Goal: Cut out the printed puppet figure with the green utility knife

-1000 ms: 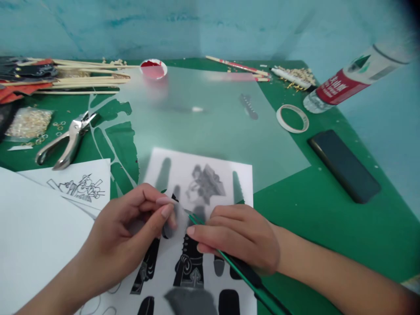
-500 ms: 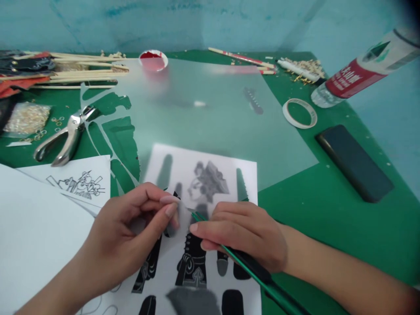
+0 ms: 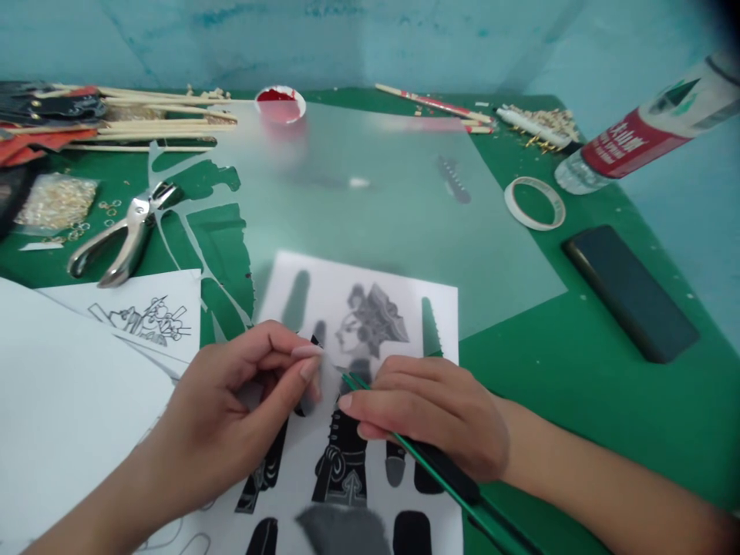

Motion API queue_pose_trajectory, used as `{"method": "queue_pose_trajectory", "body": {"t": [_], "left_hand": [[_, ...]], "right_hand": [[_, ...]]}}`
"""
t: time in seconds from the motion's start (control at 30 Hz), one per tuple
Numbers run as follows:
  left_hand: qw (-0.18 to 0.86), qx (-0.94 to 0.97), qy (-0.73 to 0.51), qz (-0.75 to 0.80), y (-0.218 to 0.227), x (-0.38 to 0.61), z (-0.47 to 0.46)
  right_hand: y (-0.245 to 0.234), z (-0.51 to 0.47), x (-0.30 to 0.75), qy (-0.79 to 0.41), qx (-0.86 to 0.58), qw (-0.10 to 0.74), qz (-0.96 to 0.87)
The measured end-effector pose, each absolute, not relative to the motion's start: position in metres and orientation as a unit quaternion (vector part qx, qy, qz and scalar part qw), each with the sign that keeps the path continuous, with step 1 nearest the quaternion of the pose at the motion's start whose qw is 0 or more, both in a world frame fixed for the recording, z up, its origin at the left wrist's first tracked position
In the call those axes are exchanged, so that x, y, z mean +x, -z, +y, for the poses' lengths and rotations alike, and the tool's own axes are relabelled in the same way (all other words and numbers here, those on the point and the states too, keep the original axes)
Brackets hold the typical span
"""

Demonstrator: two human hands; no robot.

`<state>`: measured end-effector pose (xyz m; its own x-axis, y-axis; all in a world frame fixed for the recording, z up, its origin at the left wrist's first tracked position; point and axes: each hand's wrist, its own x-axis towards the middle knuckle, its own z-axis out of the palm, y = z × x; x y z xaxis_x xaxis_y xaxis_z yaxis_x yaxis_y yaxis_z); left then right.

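My left hand (image 3: 246, 405) is closed in a pinch, thumb against index finger, on the edge of a translucent plastic film piece, mostly hidden by the fingers. Closed around a slim green craft knife (image 3: 431, 466) with a black grip, my right hand (image 3: 433, 416) points its thin grey tip toward the left fingertips, a small gap away. Both hands are above a white printed sheet (image 3: 436, 308). It bears a grey head in profile, a dark robed torso and several dark limb shapes; the hands cover part of it.
Behind lies a large translucent sheet (image 3: 393, 223), overlapping a red paint cup (image 3: 281, 106). A hole punch (image 3: 132, 235), film offcuts (image 3: 188, 204) and white papers (image 3: 63, 393) are leftward. On the right are a tape roll (image 3: 535, 203), a dark case (image 3: 630, 293) and a bottle (image 3: 630, 146).
The whole view has shifted slightly, so the table objects appear a little farther right. Both hands keep nearly the same pose, and the knife tip remains close to the left fingertips.
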<state>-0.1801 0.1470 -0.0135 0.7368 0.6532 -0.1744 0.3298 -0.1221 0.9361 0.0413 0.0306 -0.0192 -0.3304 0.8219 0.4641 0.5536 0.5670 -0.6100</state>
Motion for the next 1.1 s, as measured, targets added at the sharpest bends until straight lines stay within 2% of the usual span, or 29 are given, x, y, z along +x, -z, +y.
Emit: {"method": "queue_pose_trajectory", "body": {"t": [0.57,1.1], "left_hand": [[0.570,0.739,-0.130,0.335,0.0140,-0.1797,0.1474],[0.567,0.741,-0.121,0.339,0.0128,-0.1794,0.1475]], "right_hand": [[0.0205,0.0293,0.0410,-0.168,-0.442,0.355,-0.807],[0.0191,0.0318,0.0390,-0.179,-0.438,0.369,-0.800]]}}
